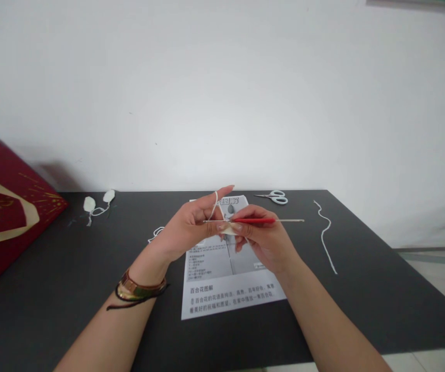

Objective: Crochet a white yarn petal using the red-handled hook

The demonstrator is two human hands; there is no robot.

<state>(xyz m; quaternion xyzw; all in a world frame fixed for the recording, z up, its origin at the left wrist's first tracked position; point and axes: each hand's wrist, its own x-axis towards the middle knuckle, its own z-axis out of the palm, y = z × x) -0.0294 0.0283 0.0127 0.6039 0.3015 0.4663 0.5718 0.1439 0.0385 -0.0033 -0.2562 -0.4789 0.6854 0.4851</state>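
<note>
My right hand [263,232] grips a crochet hook [259,220] by its red handle, with the thin metal shaft lying level and pointing left. Between the fingertips of both hands is a small white crochet piece [228,231], mostly covered by the thumbs. My left hand [191,219] pinches its left side, and a strand of white yarn [215,201] loops over the raised left index finger. Both hands are held above a printed pattern sheet [232,299] with text and a grey picture. The hook's tip is near the left thumb; how the yarn sits on it is too small to tell.
Two white crocheted pieces [98,204] joined by yarn lie at the back left, beside a red gift bag [5,206]. Small scissors [274,196] rest at the back edge of the black table [381,299]. A loose white yarn length [325,232] lies at right.
</note>
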